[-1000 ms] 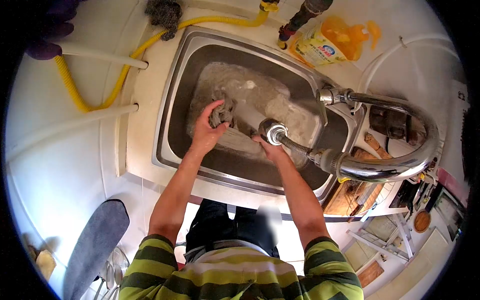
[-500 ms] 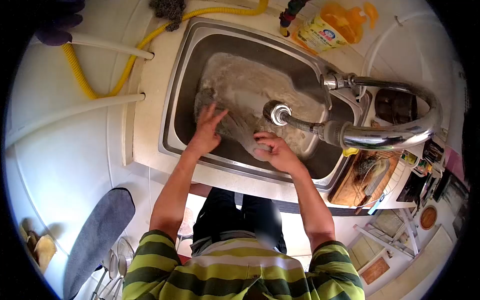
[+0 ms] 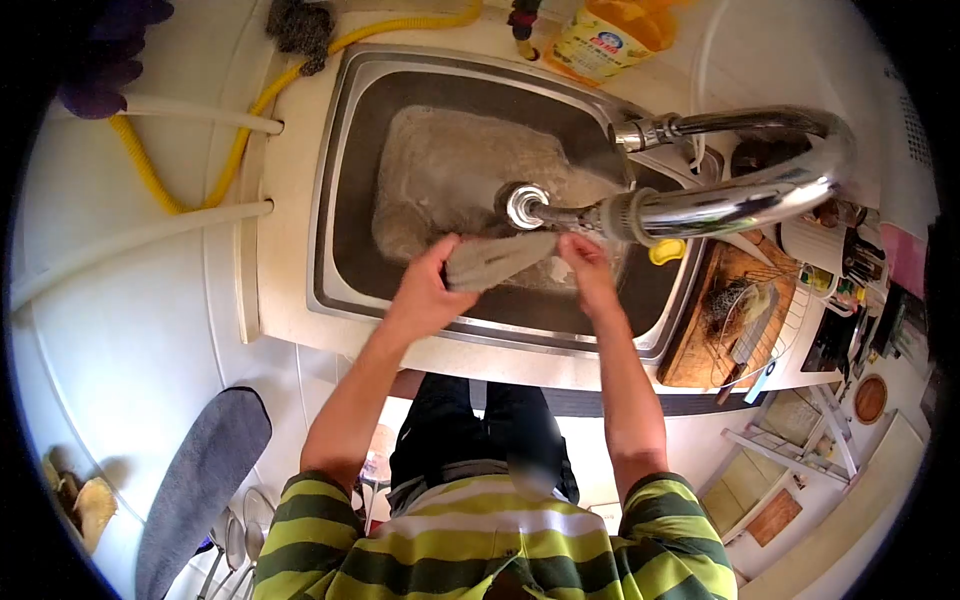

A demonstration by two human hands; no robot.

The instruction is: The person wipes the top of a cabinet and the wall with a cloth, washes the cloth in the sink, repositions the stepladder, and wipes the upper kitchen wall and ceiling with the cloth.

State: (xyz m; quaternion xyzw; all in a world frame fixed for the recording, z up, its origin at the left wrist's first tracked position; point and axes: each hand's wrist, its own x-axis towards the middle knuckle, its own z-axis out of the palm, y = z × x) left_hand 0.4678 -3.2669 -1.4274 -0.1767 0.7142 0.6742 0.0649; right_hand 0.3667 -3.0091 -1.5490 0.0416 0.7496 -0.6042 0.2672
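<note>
A wet grey-beige cloth (image 3: pixel 495 262) is stretched between my hands over the steel sink (image 3: pixel 345 250). My left hand (image 3: pixel 432 290) is closed round its left end, with the thumb on the near side. At the other end, my right hand (image 3: pixel 588 268) pinches the cloth's corner. Murky, sudsy water (image 3: pixel 450 160) lies in the basin beneath. Just beyond the cloth hangs the round spray head (image 3: pixel 527 206) of the chrome faucet (image 3: pixel 740 205), which arches in from the right.
An orange detergent bottle (image 3: pixel 610 45) stands behind the sink. On the right counter, a cutting board (image 3: pixel 705 335) carries a knife (image 3: pixel 752 335) and a wire rack. A yellow hose (image 3: pixel 240 150) and a steel-wool scrubber (image 3: pixel 300 30) lie at the back left.
The cloth has come up out of the water and is now pulled out between both hands. My left hand has closed on it; my right hand has moved up and right.
</note>
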